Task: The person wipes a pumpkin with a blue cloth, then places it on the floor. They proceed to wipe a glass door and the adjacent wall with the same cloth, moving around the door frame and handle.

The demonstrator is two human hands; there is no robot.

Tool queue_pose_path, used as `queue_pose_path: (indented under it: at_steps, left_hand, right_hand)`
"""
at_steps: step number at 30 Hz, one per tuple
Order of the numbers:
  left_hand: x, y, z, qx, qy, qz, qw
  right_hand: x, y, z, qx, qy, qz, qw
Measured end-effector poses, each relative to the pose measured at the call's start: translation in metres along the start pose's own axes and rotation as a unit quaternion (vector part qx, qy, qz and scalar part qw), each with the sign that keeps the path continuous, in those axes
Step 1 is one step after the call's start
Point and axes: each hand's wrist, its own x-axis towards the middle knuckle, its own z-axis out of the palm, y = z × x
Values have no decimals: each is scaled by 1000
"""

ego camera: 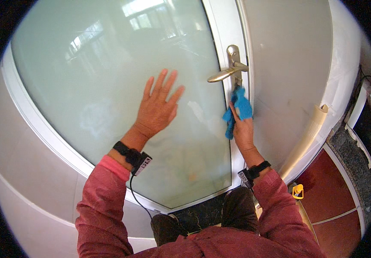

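Before me stands a door with a frosted glass panel (108, 80) in a white frame (217, 19). My left hand (157, 106) is held at the glass with its fingers apart and nothing in it; whether the palm touches the pane I cannot tell. A blue cloth (243, 104) is gripped in my right hand (244, 130). The cloth presses against the lower end of the metal handle plate (233, 53) and covers part of it. Just above the cloth, the lever handle (225, 74) points left over the glass edge.
Grey wall tiles (288, 58) flank the door on the right. A long beige roll or tube (308, 142) leans at the right. Dark red cabinet doors (327, 183) sit below a speckled stone counter edge (343, 145). Near them is a yellow-topped object (297, 191). A black cable (137, 196) hangs from my left wrist device.
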Motion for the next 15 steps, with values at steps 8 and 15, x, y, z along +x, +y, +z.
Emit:
queue_pose_path:
  at_steps: [8,15]
  left_hand:
    - [10,32,16,9,31,8,999]
    - [8,34,15,4,42,1,999]
  right_hand:
    - [39,-6,-39,214,169,10,962]
    - [-46,-12,51,-54,99,-12,994]
